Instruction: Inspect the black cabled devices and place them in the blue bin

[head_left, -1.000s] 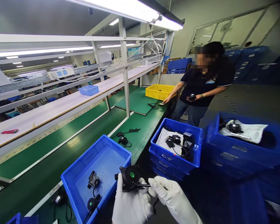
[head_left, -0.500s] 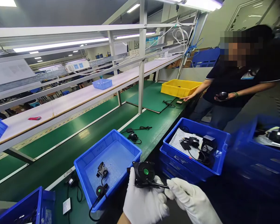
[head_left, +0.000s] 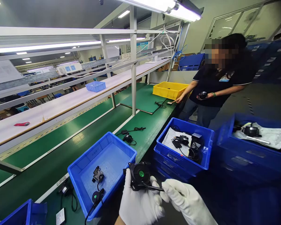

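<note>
Black round unit with green centre (head_left: 139, 175) sits low centre, gripped in your left hand (head_left: 140, 206). Your right hand (head_left: 186, 201), at 4 o'clock, pinches its cable (head_left: 154, 188). Blue bin (head_left: 91, 153) at 9 o'clock; co-worker (head_left: 215, 84) at 1 o'clock.

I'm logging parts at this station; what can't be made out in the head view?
All in the head view:
Back of the black round device: covered by the gloved left hand.
Far end of its cable: hidden inside the right hand.
Lower-left blue bin: cut off by the frame edge.
Dark object held by the co-worker: too small.
Far-right crate: items inside blurred.
</note>
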{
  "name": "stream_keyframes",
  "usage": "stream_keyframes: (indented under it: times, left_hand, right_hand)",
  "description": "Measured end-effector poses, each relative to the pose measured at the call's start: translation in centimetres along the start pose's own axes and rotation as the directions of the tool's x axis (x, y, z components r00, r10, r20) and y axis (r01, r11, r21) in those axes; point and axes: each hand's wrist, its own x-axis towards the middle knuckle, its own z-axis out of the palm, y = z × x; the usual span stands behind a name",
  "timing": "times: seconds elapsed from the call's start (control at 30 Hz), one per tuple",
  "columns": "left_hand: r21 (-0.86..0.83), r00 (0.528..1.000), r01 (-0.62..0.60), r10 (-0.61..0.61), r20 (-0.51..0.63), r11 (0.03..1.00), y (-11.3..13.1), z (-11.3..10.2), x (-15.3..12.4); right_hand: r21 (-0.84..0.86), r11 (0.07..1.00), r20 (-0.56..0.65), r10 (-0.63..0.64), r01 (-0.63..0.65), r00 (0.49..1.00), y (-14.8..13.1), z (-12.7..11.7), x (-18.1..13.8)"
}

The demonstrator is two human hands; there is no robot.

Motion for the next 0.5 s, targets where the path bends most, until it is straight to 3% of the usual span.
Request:
stream_keyframes:
  times: [0.23,0.5]
  left_hand:
    - [0.01,0.999,0.01,-0.01,-0.04,1.0,-0.12,0.67,-0.06]
    - [-0.01,0.999,0.013,-0.014,-0.04,1.0,-0.05,0.84,-0.08]
  right_hand:
    - [0.061,0.993,0.057,0.1,-0.103,0.993,-0.61,-0.12,-0.45]
    - [0.022,0.995,0.043,0.098,-0.099,0.994,-0.6,-0.13,-0.5]
